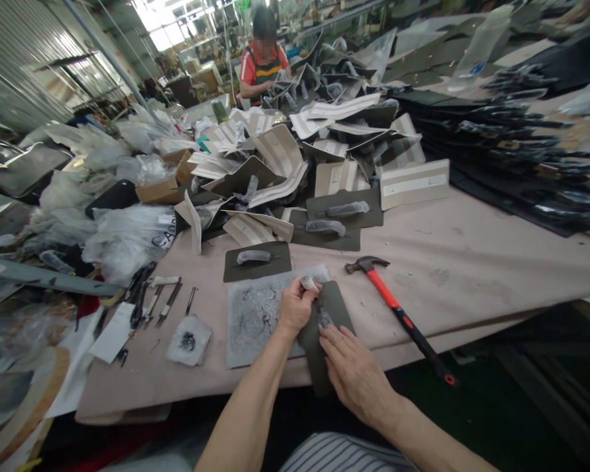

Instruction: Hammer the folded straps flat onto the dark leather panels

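Daylight is glaring white through a window (172,23) at the top, while the room around it is looking dim. Soft light is spreading over the table (496,242), and deep shadow is filling the floor (472,406) below. Plastic bags (118,236) are catching pale glints. Wide-angle distortion is stretching the edges, and the background is blurring.

Beige-covered table (491,262), claw hammer (397,311) overhanging its edge, speckled slab (252,321), whitish block (196,341), heaped panels (281,154), stacked black pieces (486,164)
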Tool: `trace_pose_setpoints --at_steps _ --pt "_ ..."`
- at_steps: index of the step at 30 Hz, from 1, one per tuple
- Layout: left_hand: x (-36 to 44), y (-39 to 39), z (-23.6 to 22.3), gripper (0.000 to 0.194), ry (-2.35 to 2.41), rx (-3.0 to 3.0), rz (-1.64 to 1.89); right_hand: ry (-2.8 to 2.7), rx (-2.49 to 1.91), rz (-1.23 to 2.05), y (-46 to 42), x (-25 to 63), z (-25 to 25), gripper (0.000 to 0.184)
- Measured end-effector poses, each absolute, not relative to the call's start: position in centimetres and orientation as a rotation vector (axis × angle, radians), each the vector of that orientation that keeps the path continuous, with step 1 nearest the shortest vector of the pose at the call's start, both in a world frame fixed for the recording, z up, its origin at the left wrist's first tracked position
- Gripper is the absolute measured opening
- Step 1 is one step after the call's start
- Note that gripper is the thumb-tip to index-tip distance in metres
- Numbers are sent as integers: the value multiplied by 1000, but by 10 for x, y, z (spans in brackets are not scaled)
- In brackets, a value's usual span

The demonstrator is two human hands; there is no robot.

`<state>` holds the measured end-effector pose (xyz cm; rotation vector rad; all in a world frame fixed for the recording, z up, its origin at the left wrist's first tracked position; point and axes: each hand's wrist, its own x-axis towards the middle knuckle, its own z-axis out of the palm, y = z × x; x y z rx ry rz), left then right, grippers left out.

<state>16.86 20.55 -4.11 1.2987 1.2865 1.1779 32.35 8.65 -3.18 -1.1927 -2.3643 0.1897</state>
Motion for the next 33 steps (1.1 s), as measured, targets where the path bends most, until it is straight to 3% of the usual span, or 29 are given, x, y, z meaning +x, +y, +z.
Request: trace_pose_setpoints --at_steps 9,23,28,33 --pt "169 209 -40 23 1178 1100 1242 -2304 -1215 224 90 321 -22 35" --pt "168 205 -39 9 1253 1276 1174 -2284 -1226 253 88 319 -26 34" --pt "170 202 -38 9 1301 1378 1161 -2239 -1218 435 93 327 -17 37" --pt "174 197 -34 10 1375 1518 1191 -1942 -1556 361 132 370 -10 32"
